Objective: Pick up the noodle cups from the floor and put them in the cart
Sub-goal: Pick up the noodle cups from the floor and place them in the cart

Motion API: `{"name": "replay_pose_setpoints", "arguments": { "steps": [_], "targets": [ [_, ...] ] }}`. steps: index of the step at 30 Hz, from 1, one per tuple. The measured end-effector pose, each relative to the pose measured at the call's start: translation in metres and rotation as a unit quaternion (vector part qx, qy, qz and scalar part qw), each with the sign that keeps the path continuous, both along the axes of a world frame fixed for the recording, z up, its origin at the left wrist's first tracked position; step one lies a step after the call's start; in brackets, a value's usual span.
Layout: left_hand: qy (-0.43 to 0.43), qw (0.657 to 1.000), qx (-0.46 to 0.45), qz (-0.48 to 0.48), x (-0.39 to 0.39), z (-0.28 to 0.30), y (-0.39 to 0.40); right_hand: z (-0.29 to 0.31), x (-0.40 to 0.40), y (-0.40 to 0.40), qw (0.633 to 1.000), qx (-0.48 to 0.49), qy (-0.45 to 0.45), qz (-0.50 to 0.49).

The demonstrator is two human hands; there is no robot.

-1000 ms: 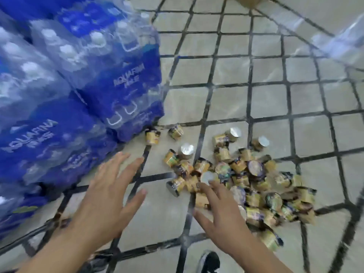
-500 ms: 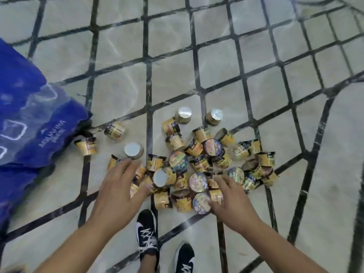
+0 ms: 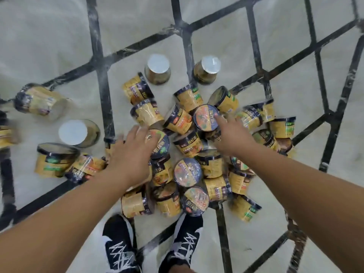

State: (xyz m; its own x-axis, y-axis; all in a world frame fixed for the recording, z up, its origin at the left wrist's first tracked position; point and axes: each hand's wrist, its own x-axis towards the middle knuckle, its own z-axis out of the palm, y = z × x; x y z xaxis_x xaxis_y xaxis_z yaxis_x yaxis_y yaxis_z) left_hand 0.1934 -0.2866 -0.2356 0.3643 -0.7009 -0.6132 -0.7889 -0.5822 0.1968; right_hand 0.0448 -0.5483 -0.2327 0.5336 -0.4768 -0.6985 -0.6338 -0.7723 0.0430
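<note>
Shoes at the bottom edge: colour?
Black shoes with white laces and white markings, seen clearly in the head view.

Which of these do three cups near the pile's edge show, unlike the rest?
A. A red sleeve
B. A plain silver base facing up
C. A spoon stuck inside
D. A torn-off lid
B: three noodle cups stand upside down on the floor, silver bases up, beside the pile the left hand and right hand reach over.

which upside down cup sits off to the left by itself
The cup with the plain white base up, left of the left hand; the other two inverted cups stand beyond the pile.
</note>
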Motion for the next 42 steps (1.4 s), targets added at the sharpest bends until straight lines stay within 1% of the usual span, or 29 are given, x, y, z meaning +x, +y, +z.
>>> {"name": "replay_pose_setpoints", "arguments": {
  "steps": [3,5,7,8,9,11,13,16,19,21,23,25,28,32,35,38,42],
  "targets": [
    [-0.048,0.992,0.050,-0.109,0.018,-0.061,-0.021,-0.053,0.020,-0.035,0.999,-0.027,-0.010,0.017],
    [-0.074,0.973,0.080,-0.202,0.023,-0.089,-0.028,-0.080,0.029,-0.046,0.999,-0.038,-0.007,0.036],
    [-0.094,0.956,0.097,-0.261,0.022,-0.110,-0.033,-0.101,0.034,-0.050,0.997,-0.047,0.003,0.060],
    [-0.089,0.956,0.098,-0.263,0.020,-0.118,-0.035,-0.109,0.037,-0.050,0.997,-0.042,0.009,0.063],
    [-0.076,0.963,0.089,-0.243,0.017,-0.124,-0.037,-0.116,0.040,-0.049,0.998,-0.034,0.012,0.056],
    [-0.050,0.983,0.061,-0.163,0.009,-0.130,-0.043,-0.125,0.043,-0.045,0.999,-0.025,0.016,0.028],
    [-0.041,0.990,0.055,-0.122,-0.001,-0.132,-0.048,-0.130,0.046,-0.045,1.000,-0.016,0.018,0.002],
    [-0.072,0.988,0.054,-0.125,-0.013,-0.137,-0.048,-0.132,0.049,-0.043,1.000,-0.009,0.013,-0.018],
    [-0.106,0.983,0.039,-0.145,-0.016,-0.143,-0.049,-0.132,0.045,-0.034,1.000,-0.013,0.016,-0.013],
    [-0.104,0.984,0.018,-0.141,-0.014,-0.143,-0.049,-0.129,0.041,-0.029,1.000,-0.026,0.002,-0.008],
    [-0.074,0.992,-0.009,-0.106,-0.010,-0.137,-0.044,-0.126,0.038,-0.026,0.999,-0.041,-0.022,-0.009],
    [-0.035,0.996,-0.044,-0.066,-0.007,-0.119,-0.034,-0.117,0.031,-0.023,0.998,-0.046,-0.041,-0.030],
    [-0.019,0.995,-0.095,0.003,-0.009,-0.073,-0.009,-0.085,0.018,-0.014,0.993,-0.037,-0.072,-0.082],
    [0.007,0.989,-0.115,0.095,-0.011,0.013,0.037,-0.012,-0.003,0.016,0.987,-0.019,-0.104,-0.121],
    [0.017,0.981,-0.113,0.156,-0.017,0.089,0.084,0.059,-0.024,0.067,0.985,0.004,-0.116,-0.126],
    [0.025,0.969,-0.117,0.215,-0.018,0.173,0.140,0.133,-0.030,0.134,0.981,0.047,-0.151,-0.115],
    [0.028,0.936,-0.161,0.313,-0.015,0.287,0.226,0.227,-0.014,0.226,0.971,0.095,-0.205,-0.078]
  ]
}}
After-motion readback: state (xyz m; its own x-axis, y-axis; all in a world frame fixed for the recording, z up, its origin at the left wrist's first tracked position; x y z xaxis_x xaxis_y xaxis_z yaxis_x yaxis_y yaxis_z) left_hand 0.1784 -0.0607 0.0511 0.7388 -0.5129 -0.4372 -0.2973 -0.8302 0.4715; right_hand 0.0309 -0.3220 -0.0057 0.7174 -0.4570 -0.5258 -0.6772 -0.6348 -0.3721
